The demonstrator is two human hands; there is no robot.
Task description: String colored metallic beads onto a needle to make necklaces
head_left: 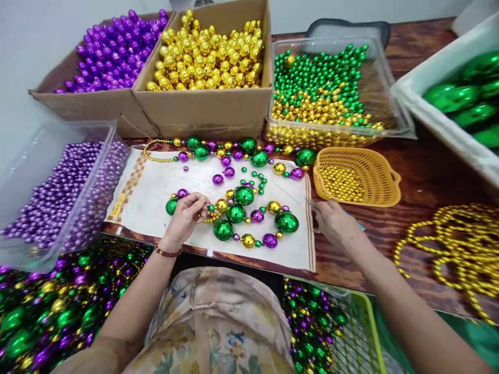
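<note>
My left hand pinches one end of a bead necklace over a white cloth. The necklace, of large green, gold and purple balls with smaller beads between, curls across the cloth to the right of the fingers. At the cloth's right edge my right hand is closed around what look like scissors; a metal tip and a bit of blue show, the remainder is hidden. A second beaded strand lies along the cloth's far side. Loose green beads and purple beads rest between the strands.
Behind stand cardboard boxes of purple balls and gold balls, and a clear bin of green and gold beads. An orange basket and gold bead chains lie rightward. A tub of purple beads is left.
</note>
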